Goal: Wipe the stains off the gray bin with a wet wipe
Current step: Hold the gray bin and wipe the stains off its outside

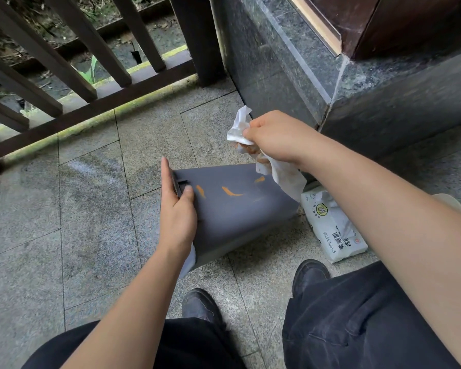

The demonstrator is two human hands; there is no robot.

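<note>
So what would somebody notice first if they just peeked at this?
Probably the orange stains smeared across the side of the gray bin, which lies tipped on the stone floor in the middle. Next, the crumpled white wipe, already smudged orange, gripped in the right hand just above the bin, while the left hand steadies the bin's edge.

Under me, the gray stone-tile floor (91,209) carries the tipped gray bin (232,219), a wipes pack (333,230) and my shoes (201,304).
</note>
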